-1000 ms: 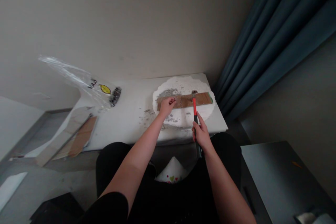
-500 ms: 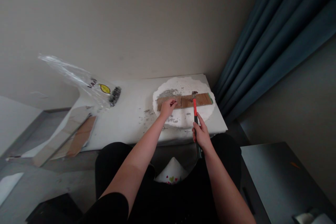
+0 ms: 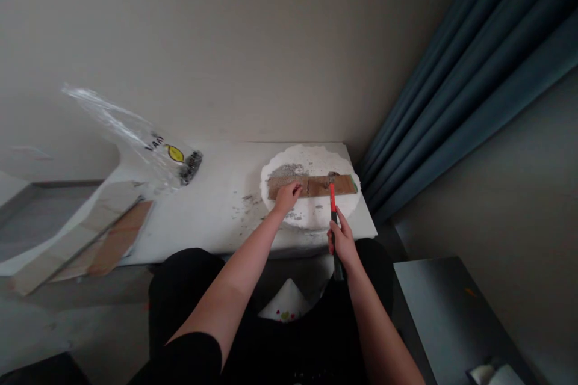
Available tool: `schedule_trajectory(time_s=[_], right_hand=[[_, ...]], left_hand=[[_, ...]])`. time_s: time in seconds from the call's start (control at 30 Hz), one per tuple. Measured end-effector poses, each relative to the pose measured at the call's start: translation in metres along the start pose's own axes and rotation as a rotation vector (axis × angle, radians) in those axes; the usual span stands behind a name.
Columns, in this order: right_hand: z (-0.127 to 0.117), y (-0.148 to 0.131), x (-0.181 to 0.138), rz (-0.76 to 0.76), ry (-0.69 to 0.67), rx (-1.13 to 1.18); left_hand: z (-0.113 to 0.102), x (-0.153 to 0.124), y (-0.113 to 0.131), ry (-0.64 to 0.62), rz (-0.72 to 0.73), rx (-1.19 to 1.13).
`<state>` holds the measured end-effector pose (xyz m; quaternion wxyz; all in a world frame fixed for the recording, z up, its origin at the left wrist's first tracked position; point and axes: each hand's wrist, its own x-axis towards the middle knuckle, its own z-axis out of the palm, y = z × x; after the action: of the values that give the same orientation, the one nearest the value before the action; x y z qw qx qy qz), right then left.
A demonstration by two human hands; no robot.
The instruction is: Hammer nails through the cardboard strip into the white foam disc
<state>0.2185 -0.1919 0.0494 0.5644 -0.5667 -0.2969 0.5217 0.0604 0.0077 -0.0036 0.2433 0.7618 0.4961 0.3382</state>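
My right hand is closed around the handle of a hammer with a red and black handle; its head rests on a brown wooden strip. The strip lies across a round white foam slab on the white table. My left hand presses on the left part of the strip with its fingers curled in a pinch; whatever they hold is too small to make out. Grey crumbs lie on the foam and on the table beside it.
A clear plastic bag with a yellow label and dark contents lies at the table's back left. Flat boards hang over the left edge. Blue curtains hang at the right. A grey surface sits lower right.
The view has shifted, so the table sits lower in the picture. Both hands keep their places on the strip and the hammer.
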Motion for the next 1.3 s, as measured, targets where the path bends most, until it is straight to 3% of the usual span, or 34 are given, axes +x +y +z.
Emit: schedule_trajectory(time_s=[0.23,0.43,0.83,1.3], right_hand=[[0.011,-0.040,-0.024,-0.084,-0.115,-0.056],[0.025,-0.061,-0.027,-0.056,-0.181,-0.110],[0.006,-0.067,-0.052,-0.071,-0.121,-0.103],[-0.016,-0.073,-0.067,-0.019,-0.043,-0.137]], left_hand=[[0.005,-0.001,-0.003,0.025,0.049,0.062],[0.001,-0.001,0.000,0.010,0.053,0.017],[-0.004,0.006,0.000,-0.005,-0.143,-0.145],[-0.005,0.003,0.006,-0.026,-0.127,-0.095]])
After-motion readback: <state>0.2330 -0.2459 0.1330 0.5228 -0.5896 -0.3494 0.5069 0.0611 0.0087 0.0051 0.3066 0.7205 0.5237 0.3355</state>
